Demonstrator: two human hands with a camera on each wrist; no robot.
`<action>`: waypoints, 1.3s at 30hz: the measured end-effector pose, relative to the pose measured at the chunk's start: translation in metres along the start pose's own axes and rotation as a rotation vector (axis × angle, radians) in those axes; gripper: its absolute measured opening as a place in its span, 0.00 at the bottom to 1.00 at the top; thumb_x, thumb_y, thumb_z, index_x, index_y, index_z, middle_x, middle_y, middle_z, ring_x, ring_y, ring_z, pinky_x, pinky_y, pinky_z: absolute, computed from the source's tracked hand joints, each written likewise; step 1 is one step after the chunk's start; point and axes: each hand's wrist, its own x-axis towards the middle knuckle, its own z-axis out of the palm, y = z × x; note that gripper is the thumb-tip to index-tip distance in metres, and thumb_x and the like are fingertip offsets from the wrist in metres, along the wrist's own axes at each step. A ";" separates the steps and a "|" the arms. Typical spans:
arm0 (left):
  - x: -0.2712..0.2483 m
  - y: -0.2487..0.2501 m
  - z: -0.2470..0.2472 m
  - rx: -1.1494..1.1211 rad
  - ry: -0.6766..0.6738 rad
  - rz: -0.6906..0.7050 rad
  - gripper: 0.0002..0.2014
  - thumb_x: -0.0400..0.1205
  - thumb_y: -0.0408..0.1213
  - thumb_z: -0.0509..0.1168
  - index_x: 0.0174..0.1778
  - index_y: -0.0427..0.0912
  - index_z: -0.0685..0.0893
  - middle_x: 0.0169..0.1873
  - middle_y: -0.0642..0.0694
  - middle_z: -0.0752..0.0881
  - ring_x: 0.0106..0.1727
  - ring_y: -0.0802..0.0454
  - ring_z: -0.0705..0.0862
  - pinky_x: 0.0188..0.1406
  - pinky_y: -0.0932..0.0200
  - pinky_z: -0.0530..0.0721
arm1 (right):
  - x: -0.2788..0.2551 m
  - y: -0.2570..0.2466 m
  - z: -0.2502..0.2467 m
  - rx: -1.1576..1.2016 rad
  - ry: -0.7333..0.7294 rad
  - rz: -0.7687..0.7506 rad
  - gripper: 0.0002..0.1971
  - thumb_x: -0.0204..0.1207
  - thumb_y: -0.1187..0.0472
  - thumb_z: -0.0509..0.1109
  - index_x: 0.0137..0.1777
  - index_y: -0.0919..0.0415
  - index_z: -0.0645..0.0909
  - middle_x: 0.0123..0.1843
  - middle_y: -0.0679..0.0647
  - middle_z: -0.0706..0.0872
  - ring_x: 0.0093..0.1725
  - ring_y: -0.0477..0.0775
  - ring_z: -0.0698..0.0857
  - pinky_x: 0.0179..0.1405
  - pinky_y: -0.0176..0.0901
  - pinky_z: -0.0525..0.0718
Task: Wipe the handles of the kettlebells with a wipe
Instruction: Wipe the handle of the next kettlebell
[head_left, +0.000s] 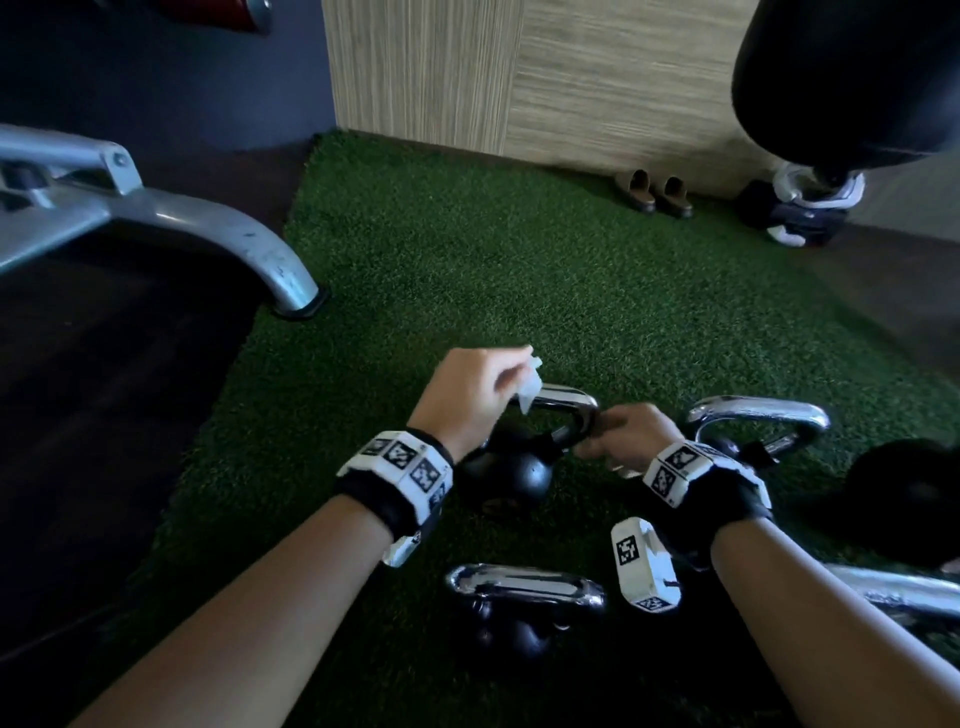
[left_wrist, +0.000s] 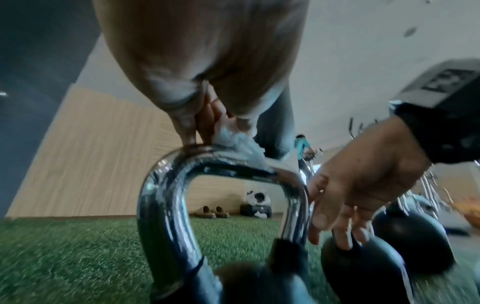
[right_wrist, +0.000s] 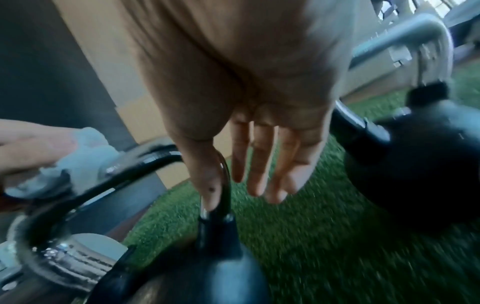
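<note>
Four kettlebells are sitting on the green grass mat (head_left: 519, 270) in our head view. We are holding a white wipe (head_left: 530, 387) in our left hand (head_left: 470, 397), with the fingers curled around it. We are pressing the wipe on the top of the shiny handle (head_left: 566, 402) of the kettlebell (head_left: 506, 470) in the middle. Our right hand (head_left: 626, 434) is reaching to the right side of that same handle. Another kettlebell handle (head_left: 758, 415) is waiting just to the right, one more handle (head_left: 524, 582) is lying close to us, and part of a fourth is showing at the right edge. A pair of slippers (head_left: 657, 195) is sitting far off by the wall.

From our left wrist, we are seeing the fingers (left_wrist: 205, 123) pinching the wipe (left_wrist: 239, 144) right on the top bar of the handle (left_wrist: 166, 195). The right hand (left_wrist: 355, 185) is next to the right leg of the handle, fingers loose and pointing down.

From our right wrist, the fingers (right_wrist: 259, 164) are hanging nearly straight, and the thumb is touching the handle's side (right_wrist: 223, 185). The hand is not gripping anything. It looks like it is just keeping the kettlebell steady.

We think we are in the middle of wiping this first handle. Next we will need to slide the wipe along the bar and down both sides, then go on to the other handles.
</note>
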 end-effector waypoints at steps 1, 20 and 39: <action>0.001 0.000 0.007 0.047 -0.033 0.019 0.12 0.89 0.39 0.67 0.64 0.43 0.92 0.58 0.51 0.94 0.51 0.61 0.91 0.55 0.76 0.81 | 0.006 0.004 0.008 0.073 -0.095 -0.011 0.17 0.64 0.63 0.88 0.52 0.61 0.91 0.30 0.55 0.86 0.26 0.51 0.81 0.26 0.40 0.78; -0.041 -0.049 0.009 -0.081 0.299 -0.063 0.12 0.87 0.34 0.71 0.63 0.33 0.91 0.59 0.45 0.93 0.61 0.63 0.89 0.67 0.60 0.87 | 0.027 0.026 0.051 0.338 -0.047 -0.196 0.16 0.61 0.64 0.91 0.48 0.54 0.93 0.41 0.52 0.93 0.36 0.47 0.90 0.35 0.41 0.90; -0.092 -0.066 0.049 -0.473 0.158 -0.598 0.08 0.86 0.44 0.71 0.45 0.48 0.93 0.29 0.64 0.87 0.34 0.71 0.81 0.41 0.73 0.77 | 0.022 0.031 0.053 0.367 -0.035 -0.158 0.32 0.36 0.38 0.93 0.44 0.41 0.92 0.43 0.53 0.96 0.47 0.56 0.95 0.54 0.65 0.93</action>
